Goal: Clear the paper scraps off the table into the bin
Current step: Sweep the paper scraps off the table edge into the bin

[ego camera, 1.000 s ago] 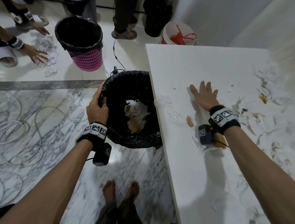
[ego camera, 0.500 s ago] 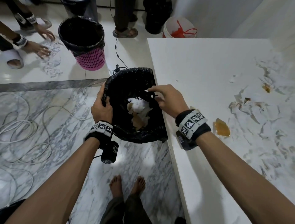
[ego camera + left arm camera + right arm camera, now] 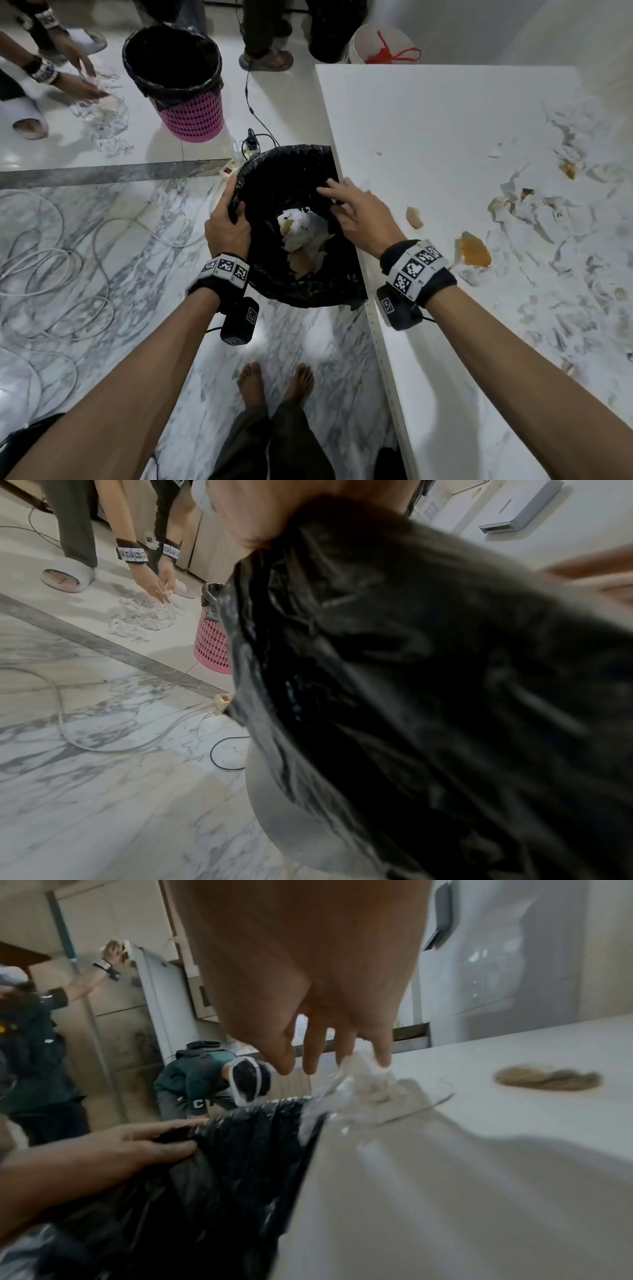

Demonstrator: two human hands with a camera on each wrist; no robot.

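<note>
Two bins show in the head view. The nearer bin [image 3: 301,274], lined with a black bag, is pressed against the edge of the white surface [image 3: 428,144]. The other, a pink basket [image 3: 191,113] with a black liner, stands on the floor well beyond it.

The left hand [image 3: 224,229] grips the near bin's rim on the side away from the surface, fingers [image 3: 164,1148] curled over the bag's edge. The right hand [image 3: 359,219] hovers over the bin's rim at the surface's edge, its fingers [image 3: 313,1053] spread and straight, holding nothing. In the right wrist view a crumpled white scrap [image 3: 363,1088] lies just below those fingertips, right at the surface's edge beside the bin.

Inside the bin lies a heap of white and brown paper scraps [image 3: 301,236]. Many more torn scraps [image 3: 527,209], too many to count, lie on the surface well away from the bin, along with two brown pieces [image 3: 474,253] nearer it.

The wristbands carry square black-and-white markers; no readable words show on them.
</note>
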